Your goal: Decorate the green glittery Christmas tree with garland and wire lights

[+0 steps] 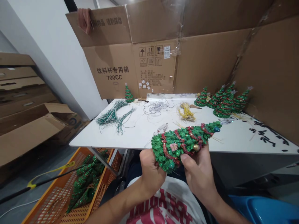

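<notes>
A glittery green Christmas tree ornament (184,143) with red garlands and small baubles lies tilted on its side between my hands, its tip toward the upper right. My right hand (198,168) is closed around its middle, thumb on the near side. At the wide base, my left hand (151,171) is curled, its fingers mostly hidden behind or inside the tree; what they pinch there I cannot make out. Just behind the tree, a white tool, perhaps a glue gun (162,127), lies on the white table (140,141).
On the table lie green wire strands (113,115), yellow strands (187,112), tangled thin wire (156,107) and black pieces (266,140). Several finished trees (224,102) stand back right, one small tree (128,94) back left. An orange crate (56,186) holds more trees. Cardboard walls (210,62) enclose the back.
</notes>
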Demonstrator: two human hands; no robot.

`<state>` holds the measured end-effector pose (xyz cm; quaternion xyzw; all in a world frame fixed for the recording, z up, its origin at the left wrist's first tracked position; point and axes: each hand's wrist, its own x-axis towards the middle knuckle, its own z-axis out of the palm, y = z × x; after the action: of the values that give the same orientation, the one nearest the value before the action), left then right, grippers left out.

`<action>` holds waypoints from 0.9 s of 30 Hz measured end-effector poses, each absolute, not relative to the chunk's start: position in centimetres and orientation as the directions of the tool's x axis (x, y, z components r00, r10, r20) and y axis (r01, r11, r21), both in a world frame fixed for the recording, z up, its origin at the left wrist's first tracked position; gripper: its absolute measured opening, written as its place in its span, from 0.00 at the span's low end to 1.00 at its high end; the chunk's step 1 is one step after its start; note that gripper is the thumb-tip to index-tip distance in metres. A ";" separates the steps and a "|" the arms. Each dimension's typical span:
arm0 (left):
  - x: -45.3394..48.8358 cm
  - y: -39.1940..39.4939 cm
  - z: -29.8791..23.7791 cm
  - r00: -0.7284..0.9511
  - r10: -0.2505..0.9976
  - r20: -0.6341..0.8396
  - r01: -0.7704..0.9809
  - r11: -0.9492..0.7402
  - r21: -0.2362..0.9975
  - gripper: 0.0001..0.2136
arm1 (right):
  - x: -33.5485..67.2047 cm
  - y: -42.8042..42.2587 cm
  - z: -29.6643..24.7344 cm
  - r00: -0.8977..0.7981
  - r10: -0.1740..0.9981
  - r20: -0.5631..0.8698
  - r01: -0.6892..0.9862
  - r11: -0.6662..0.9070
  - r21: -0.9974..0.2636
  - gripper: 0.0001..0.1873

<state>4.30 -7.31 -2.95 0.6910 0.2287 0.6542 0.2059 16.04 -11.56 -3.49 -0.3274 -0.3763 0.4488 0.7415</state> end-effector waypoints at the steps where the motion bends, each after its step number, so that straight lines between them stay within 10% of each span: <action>1: 4.3 -7.3 -2.9 0.038 0.587 0.808 0.048 -0.809 0.586 0.26 | 16.0 -11.5 -3.5 0.315 0.910 0.269 -0.420 0.388 -0.821 0.46; 27: 3.8 -7.2 -3.3 0.040 0.565 0.824 0.129 -0.821 0.556 0.23 | 16.5 -10.9 -3.7 0.213 0.958 0.193 -0.569 0.282 -0.772 0.46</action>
<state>3.77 -7.16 -3.30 0.7011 0.2472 0.6473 0.1684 16.46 -10.93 -3.75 -0.2852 -0.3405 0.5268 0.7248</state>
